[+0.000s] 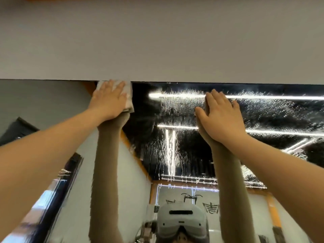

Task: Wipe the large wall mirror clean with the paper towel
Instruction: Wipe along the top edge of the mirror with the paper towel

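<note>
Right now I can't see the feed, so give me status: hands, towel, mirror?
Left hand flat, pressing paper towel at mirror top edge. Right hand flat on glass. Droplets right of towel. Nothing blocking.

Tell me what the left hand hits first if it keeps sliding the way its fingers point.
The left hand presses the paper towel flat on the mirror, fingers pointing up. Right above the fingertips is the mirror's top edge, then the plain wall. It would likely meet that edge almost at once.

I count two hands, left (109,100) and right (221,118), one paper towel (128,97), one wall mirror (263,120).
</note>
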Demonstrator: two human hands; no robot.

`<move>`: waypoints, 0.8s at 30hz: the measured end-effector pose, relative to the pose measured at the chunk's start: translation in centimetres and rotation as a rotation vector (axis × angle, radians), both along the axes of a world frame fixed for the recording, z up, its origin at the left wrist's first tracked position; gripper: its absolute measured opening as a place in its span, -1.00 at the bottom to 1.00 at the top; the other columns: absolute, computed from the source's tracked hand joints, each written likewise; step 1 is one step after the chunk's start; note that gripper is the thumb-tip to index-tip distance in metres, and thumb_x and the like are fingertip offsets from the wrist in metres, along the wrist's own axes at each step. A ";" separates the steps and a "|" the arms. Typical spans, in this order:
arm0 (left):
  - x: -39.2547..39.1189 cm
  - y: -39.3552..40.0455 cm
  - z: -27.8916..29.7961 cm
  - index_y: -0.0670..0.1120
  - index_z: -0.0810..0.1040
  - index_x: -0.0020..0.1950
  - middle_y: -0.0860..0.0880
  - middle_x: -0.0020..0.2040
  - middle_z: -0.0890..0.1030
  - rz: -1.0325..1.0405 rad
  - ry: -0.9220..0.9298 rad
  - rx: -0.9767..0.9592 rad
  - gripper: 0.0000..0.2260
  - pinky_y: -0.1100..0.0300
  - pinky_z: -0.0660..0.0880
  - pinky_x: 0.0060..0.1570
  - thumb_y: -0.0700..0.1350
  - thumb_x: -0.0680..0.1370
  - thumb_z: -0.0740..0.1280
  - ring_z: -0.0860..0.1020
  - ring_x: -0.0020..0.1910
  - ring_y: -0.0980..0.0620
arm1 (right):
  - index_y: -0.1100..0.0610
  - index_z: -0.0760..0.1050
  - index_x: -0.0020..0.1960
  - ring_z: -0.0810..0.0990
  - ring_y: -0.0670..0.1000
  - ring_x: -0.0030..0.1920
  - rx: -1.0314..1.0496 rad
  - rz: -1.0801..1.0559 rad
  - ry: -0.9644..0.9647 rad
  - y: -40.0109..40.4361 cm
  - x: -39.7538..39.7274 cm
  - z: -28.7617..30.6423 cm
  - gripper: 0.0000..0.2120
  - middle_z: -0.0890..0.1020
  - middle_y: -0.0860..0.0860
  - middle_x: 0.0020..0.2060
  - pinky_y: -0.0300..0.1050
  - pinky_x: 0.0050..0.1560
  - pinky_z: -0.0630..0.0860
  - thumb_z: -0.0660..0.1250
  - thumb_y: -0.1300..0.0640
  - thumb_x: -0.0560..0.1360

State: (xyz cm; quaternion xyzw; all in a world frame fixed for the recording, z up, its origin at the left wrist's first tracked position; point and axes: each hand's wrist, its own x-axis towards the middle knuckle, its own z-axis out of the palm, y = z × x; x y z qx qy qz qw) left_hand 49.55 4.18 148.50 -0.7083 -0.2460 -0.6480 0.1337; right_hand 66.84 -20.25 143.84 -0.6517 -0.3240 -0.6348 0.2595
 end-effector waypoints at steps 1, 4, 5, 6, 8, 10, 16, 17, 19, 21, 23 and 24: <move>-0.5 0.6 -0.1 0.03 -0.05 0.60 -0.11 0.61 -0.08 0.011 -0.011 -0.020 -0.53 -0.08 -0.06 0.50 0.04 0.69 -0.08 -0.08 0.57 -0.12 | 0.10 -0.03 0.60 -0.09 0.00 0.57 0.003 0.000 -0.003 0.0 0.1 0.0 -0.39 -0.01 0.01 0.58 0.09 0.52 -0.14 -0.06 -0.17 0.65; 0.1 0.0 -0.5 0.03 -0.03 0.60 -0.10 0.60 -0.07 -0.004 -0.065 -0.045 -0.53 -0.09 -0.08 0.50 0.04 0.68 -0.08 -0.09 0.57 -0.11 | 0.10 -0.02 0.59 -0.08 0.01 0.57 0.012 0.001 -0.012 0.1 0.2 0.0 -0.39 0.00 0.01 0.58 0.10 0.53 -0.13 -0.06 -0.17 0.65; 0.6 -0.7 -0.5 0.03 -0.02 0.60 -0.10 0.60 -0.07 -0.010 -0.090 -0.054 -0.52 -0.09 -0.09 0.50 0.05 0.68 -0.08 -0.09 0.57 -0.11 | 0.10 -0.01 0.59 -0.07 0.01 0.57 0.014 -0.001 -0.014 0.1 0.2 0.0 -0.40 0.00 0.01 0.58 0.10 0.53 -0.12 -0.06 -0.17 0.65; 1.3 -1.6 -0.5 0.02 -0.02 0.60 -0.11 0.60 -0.06 -0.005 -0.108 -0.050 -0.52 -0.08 -0.10 0.50 0.04 0.68 -0.07 -0.08 0.57 -0.11 | 0.10 -0.01 0.59 -0.07 0.01 0.57 0.016 -0.002 -0.015 0.2 0.2 0.0 -0.40 0.00 0.01 0.58 0.10 0.53 -0.12 -0.05 -0.16 0.65; 2.8 -4.1 -0.4 0.01 -0.03 0.60 -0.13 0.60 -0.05 0.021 -0.095 0.001 -0.51 -0.09 -0.10 0.51 0.05 0.67 -0.07 -0.07 0.57 -0.14 | 0.10 -0.01 0.59 -0.07 0.01 0.57 0.019 -0.007 -0.016 0.1 0.2 0.0 -0.40 0.01 0.01 0.58 0.10 0.53 -0.12 -0.06 -0.17 0.65; 4.7 -6.9 -0.5 0.01 -0.07 0.60 -0.14 0.60 -0.09 0.011 -0.036 0.076 -0.51 -0.10 -0.12 0.50 0.05 0.68 -0.08 -0.10 0.57 -0.16 | 0.10 -0.02 0.59 -0.08 0.00 0.57 0.016 -0.014 -0.014 0.1 0.1 -0.1 -0.39 0.00 0.01 0.58 0.09 0.52 -0.12 -0.06 -0.17 0.65; 5.9 -8.6 -0.4 0.05 -0.13 0.60 -0.09 0.60 -0.16 -0.024 0.038 0.155 -0.51 -0.05 -0.17 0.50 0.07 0.68 -0.10 -0.17 0.57 -0.10 | 0.10 0.00 0.59 -0.07 0.01 0.57 0.007 -0.010 -0.021 0.0 0.1 0.0 -0.39 0.01 0.01 0.58 0.08 0.53 -0.12 -0.06 -0.18 0.65; 5.4 -7.9 -0.1 0.04 -0.13 0.60 -0.09 0.60 -0.15 -0.019 0.047 0.160 -0.51 -0.05 -0.17 0.50 0.07 0.68 -0.10 -0.16 0.57 -0.10 | 0.10 0.00 0.59 -0.07 0.01 0.57 0.008 -0.008 -0.021 0.0 0.1 0.0 -0.40 0.01 0.01 0.58 0.08 0.53 -0.12 -0.06 -0.18 0.65; 4.4 -6.4 0.5 0.02 -0.11 0.60 -0.10 0.60 -0.11 0.000 0.041 0.155 -0.51 -0.05 -0.13 0.50 0.06 0.69 -0.09 -0.11 0.57 -0.11 | 0.10 -0.01 0.59 -0.08 0.00 0.57 0.006 -0.008 -0.017 0.0 0.1 0.0 -0.40 0.00 0.01 0.58 0.08 0.52 -0.13 -0.06 -0.17 0.65; 3.4 -4.8 1.0 -0.01 -0.07 0.60 -0.12 0.60 -0.07 0.023 0.009 0.127 -0.51 -0.07 -0.07 0.50 0.05 0.69 -0.08 -0.06 0.57 -0.13 | 0.10 -0.02 0.59 -0.08 0.00 0.57 0.004 -0.012 -0.012 0.1 0.1 0.0 -0.40 -0.01 0.01 0.58 0.08 0.52 -0.14 -0.07 -0.16 0.65; 2.8 -3.9 1.1 -0.01 -0.07 0.60 -0.11 0.60 -0.07 0.032 -0.012 0.080 -0.51 -0.08 -0.05 0.50 0.06 0.69 -0.09 -0.06 0.57 -0.13 | 0.10 -0.03 0.60 -0.09 -0.01 0.57 0.004 -0.006 -0.014 0.2 0.1 0.0 -0.40 -0.01 0.01 0.58 0.08 0.52 -0.14 -0.07 -0.16 0.65; 2.8 -3.9 1.0 0.00 -0.08 0.60 -0.11 0.61 -0.08 0.031 -0.020 0.059 -0.51 -0.08 -0.05 0.51 0.06 0.69 -0.10 -0.07 0.57 -0.13 | 0.11 -0.03 0.60 -0.08 0.00 0.57 0.006 -0.004 -0.017 0.2 0.1 0.0 -0.40 -0.01 0.01 0.58 0.08 0.52 -0.14 -0.07 -0.15 0.65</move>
